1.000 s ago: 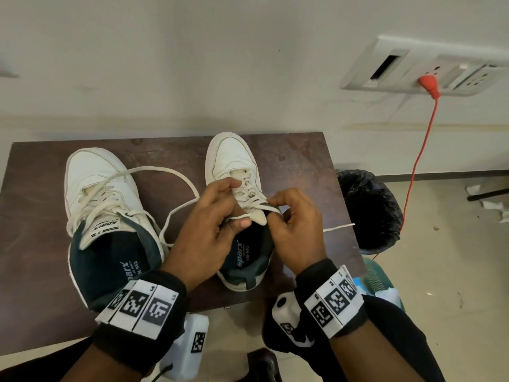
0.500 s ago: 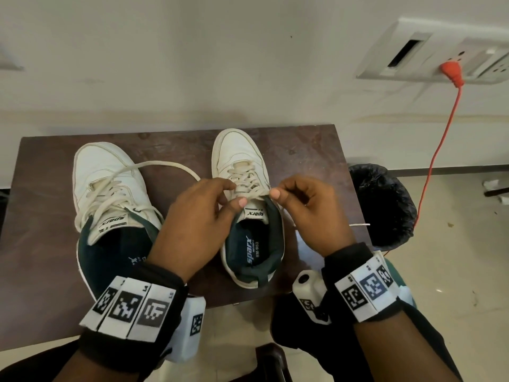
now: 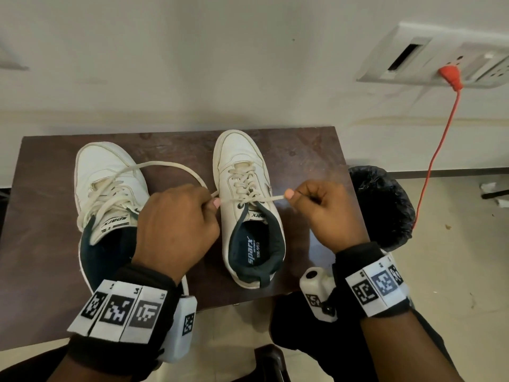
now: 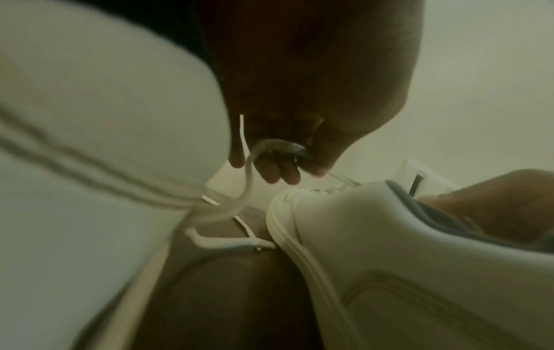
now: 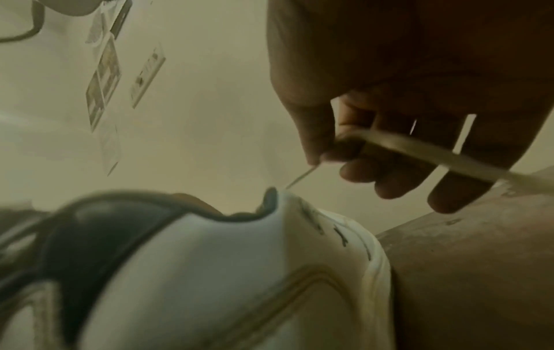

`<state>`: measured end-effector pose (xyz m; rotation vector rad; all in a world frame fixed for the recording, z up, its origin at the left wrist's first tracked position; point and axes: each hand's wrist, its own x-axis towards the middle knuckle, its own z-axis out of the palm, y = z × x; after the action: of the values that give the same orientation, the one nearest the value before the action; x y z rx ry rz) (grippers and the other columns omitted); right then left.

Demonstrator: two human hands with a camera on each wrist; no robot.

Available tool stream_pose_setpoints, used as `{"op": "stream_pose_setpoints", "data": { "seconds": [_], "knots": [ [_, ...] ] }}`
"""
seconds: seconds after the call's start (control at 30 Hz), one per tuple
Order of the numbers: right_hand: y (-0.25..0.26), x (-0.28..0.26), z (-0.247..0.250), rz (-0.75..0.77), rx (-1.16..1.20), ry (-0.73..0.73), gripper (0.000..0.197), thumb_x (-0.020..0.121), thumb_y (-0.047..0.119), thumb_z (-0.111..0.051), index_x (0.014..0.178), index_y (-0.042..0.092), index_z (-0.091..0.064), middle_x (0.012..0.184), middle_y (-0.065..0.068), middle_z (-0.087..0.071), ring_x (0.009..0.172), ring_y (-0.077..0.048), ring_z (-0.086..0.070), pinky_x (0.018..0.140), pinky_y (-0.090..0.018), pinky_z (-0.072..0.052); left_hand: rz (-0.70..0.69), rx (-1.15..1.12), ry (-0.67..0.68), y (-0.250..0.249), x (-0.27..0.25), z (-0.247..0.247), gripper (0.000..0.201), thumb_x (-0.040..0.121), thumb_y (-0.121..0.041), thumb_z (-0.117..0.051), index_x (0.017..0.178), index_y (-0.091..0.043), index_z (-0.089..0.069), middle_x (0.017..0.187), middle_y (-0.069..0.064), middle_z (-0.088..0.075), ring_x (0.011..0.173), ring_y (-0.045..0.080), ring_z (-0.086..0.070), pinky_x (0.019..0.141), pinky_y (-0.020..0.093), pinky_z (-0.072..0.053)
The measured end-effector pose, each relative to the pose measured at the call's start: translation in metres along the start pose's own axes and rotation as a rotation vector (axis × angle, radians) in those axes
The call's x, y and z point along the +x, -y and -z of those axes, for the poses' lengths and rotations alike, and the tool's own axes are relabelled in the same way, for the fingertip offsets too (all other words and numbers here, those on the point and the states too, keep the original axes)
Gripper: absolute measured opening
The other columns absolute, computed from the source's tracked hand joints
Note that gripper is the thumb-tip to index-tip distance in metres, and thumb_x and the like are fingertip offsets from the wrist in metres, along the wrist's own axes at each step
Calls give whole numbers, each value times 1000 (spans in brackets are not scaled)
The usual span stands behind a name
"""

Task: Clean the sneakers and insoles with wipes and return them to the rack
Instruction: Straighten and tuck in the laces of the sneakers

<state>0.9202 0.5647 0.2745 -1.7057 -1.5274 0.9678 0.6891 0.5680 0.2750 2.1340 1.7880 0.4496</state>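
Note:
Two white sneakers with dark green lining stand on a small brown table. The left sneaker has loose laces and its tongue flipped out. The right sneaker stands between my hands, its printed insole showing inside. My left hand pinches one end of the right sneaker's lace, and my right hand pinches the other end, so the lace runs taut across the shoe's top. In the wrist views the lace passes through the left fingers and the lace through the right fingers.
A bin lined with a black bag stands right of the table. A red cable hangs from a wall socket panel down toward the bin. A pale wall lies behind the table, tiled floor to the right.
My hands have moved apart from over the right sneaker's tongue, drawing the lace ends out sideways until the lace is taut. The tongue now sits down inside the shoe.

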Motion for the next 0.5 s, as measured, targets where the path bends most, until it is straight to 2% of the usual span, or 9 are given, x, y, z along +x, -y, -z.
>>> {"op": "stream_pose_setpoints", "data": {
  "seconds": [0.07,0.1,0.13,0.2,0.27,0.37,0.5],
  "knots": [
    [4,2,-3,35,173,-37,38,91,22,-60,66,-6,-61,59,-25,-53,54,-31,-46,55,-26,-39,62,-268,-33,-2,1,0,34,90,-37,-49,67,-15,-60,60,-5,-54,60,19,-52,58,32,-39],
    [7,4,-5,51,259,-41,39,92,25,-58,68,-6,-63,63,-31,-55,58,-39,-47,58,-30,-40,121,-453,-35,-3,3,-1,35,91,-39,-50,70,-15,-62,61,-6,-56,62,16,-54,61,32,-41],
    [10,6,-9,60,342,-39,38,92,28,-56,71,-2,-67,67,-32,-58,61,-40,-51,62,-32,-42,190,-642,-20,-6,5,0,34,92,-40,-52,74,-15,-65,64,-5,-61,66,15,-58,66,34,-46],
    [18,8,-18,53,500,-17,33,94,27,-52,76,6,-70,77,-24,-68,72,-34,-64,75,-33,-50,317,-977,4,-16,9,4,26,96,-28,-54,84,-12,-70,83,0,-73,85,16,-68,83,36,-52],
    [26,10,-27,55,607,29,30,96,19,-48,80,4,-67,82,-19,-70,79,-32,-67,81,-38,-54,366,-1220,22,-26,13,5,20,96,-14,-50,89,-11,-69,95,5,-75,96,17,-69,90,32,-52],
    [32,14,-35,95,625,63,21,94,10,-47,89,0,-64,81,-13,-69,77,-24,-67,76,-33,-55,344,-1341,23,-35,17,2,18,94,-8,-51,97,-12,-69,97,4,-75,97,16,-70,83,23,-54],
    [35,19,-40,110,576,67,20,92,8,-53,106,12,-66,99,-10,-71,95,-24,-68,85,-38,-55,292,-1296,-70,-39,19,-3,14,89,-16,-61,94,-12,-73,88,1,-76,88,14,-71,80,21,-54]
  ]
}}
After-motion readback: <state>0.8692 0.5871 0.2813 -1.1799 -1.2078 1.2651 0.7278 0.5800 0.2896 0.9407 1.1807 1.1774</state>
